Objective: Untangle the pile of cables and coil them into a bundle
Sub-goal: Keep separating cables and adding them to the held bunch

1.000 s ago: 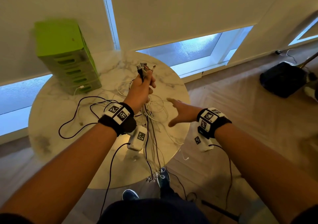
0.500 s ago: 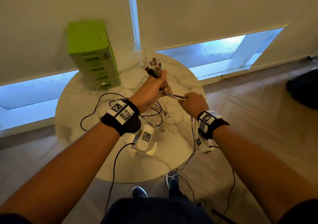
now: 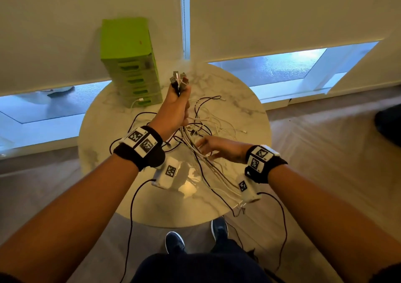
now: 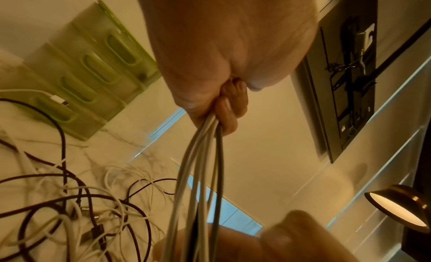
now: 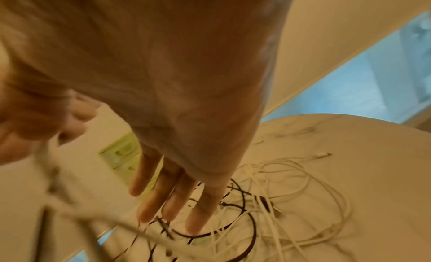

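My left hand (image 3: 176, 106) is raised over the round marble table (image 3: 138, 204) and grips a bunch of cables, white and black (image 4: 200, 164), with their plug ends (image 3: 179, 80) sticking up out of the fist. The cables hang down from the fist (image 4: 224, 107) and trail across the table to its front edge (image 3: 227, 185). My right hand (image 3: 213, 147) is below and to the right of it, fingers (image 5: 163, 194) straight and spread, right by the hanging cables. A loose tangle of white and black cables (image 5: 268, 201) lies on the table under both hands.
A green stack of drawers (image 3: 130, 65) stands at the back left of the table, with a white plug (image 4: 58, 100) by its lowest drawer. Window blinds hang behind. A dark bag (image 3: 388, 124) lies on the wooden floor at the right. My shoes (image 3: 174, 241) are under the table's front edge.
My right hand let go of the cables it was gripping beside the left fist and has dropped lower with its fingers spread. The left hand still holds the bunch upright.
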`<state>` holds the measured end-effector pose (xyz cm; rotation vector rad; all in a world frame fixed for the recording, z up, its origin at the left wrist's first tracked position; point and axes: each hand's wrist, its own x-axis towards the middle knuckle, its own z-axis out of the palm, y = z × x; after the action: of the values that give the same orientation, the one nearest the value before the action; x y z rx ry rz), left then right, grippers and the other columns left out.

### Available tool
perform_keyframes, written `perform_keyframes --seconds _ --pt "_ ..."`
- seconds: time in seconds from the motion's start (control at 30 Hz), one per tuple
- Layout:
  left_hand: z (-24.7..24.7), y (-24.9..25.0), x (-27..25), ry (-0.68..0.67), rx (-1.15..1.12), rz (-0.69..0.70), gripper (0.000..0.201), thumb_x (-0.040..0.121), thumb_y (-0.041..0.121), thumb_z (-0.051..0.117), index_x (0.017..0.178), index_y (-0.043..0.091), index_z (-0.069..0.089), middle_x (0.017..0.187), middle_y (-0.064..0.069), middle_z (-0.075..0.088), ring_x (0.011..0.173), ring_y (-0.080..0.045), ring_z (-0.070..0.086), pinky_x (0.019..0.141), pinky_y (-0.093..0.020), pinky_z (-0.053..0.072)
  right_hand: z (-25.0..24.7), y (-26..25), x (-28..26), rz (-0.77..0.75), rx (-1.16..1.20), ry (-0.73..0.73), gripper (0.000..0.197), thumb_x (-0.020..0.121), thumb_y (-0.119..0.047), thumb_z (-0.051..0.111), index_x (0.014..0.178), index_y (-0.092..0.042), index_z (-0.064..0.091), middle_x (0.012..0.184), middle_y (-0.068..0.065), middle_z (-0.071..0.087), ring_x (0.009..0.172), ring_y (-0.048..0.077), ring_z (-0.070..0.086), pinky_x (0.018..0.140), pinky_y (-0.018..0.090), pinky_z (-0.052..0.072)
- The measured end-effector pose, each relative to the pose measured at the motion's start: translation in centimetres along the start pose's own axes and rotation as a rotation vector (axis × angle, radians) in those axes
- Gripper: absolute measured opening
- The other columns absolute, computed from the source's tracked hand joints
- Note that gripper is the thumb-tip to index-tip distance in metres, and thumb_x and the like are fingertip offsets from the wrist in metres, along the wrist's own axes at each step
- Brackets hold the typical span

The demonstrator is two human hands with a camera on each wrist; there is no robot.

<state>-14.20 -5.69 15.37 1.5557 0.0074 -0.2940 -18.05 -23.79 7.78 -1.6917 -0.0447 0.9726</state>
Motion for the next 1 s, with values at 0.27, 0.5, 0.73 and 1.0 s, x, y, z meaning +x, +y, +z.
perform_keyframes --seconds 0.27,0.5,0.73,1.0 --pt "1.0 -2.1 1.0 0.099 0.002 -0.036 0.006 0.110 0.038 0.041 0.112 0.036 0.045 0.072 0.005 0.035 0.056 -0.007 0.036 0.050 -0.023 0.037 -6.8 3.6 4.3 0.123 -0.270 0.388 0.022 0.099 -0.006 0.049 0.112 -0.004 0.066 0.092 0.009 0.069 0.075 0.014 0.062 0.057 0.014 0.047" --pt "3.3 -4.9 2.0 0.186 -0.036 -0.097 0.007 0.108 0.037 0.046 0.114 0.034 0.047 0.066 0.009 0.036 0.053 -0.005 0.037 0.050 -0.025 0.033 -7.9 6.1 8.5 0.095 -0.801 0.335 0.030 0.097 -0.023 0.052 0.120 -0.016 0.069 0.120 0.006 0.068 0.113 0.027 0.064 0.098 0.036 0.051" --pt "4.6 -5.8 2.0 0.300 -0.022 -0.121 0.036 0.108 0.037 0.045 0.141 0.024 0.042 0.067 0.009 0.035 0.054 -0.006 0.038 0.051 -0.027 0.034 -8.5 6.9 9.9 -0.174 -0.934 0.333 0.012 0.092 -0.026 0.064 0.099 -0.021 0.071 0.099 0.002 0.050 0.087 0.021 0.053 0.074 0.029 0.041" --pt "5.4 -4.9 0.9 0.355 -0.031 -0.077 0.008 0.109 0.034 0.044 0.115 0.036 0.049 0.067 0.006 0.035 0.054 -0.007 0.037 0.049 -0.026 0.035 -11.4 1.8 9.4 -0.312 -0.697 0.425 0.007 0.084 -0.019 0.068 0.089 -0.014 0.070 0.097 0.003 0.071 0.092 0.019 0.062 0.079 0.025 0.042"
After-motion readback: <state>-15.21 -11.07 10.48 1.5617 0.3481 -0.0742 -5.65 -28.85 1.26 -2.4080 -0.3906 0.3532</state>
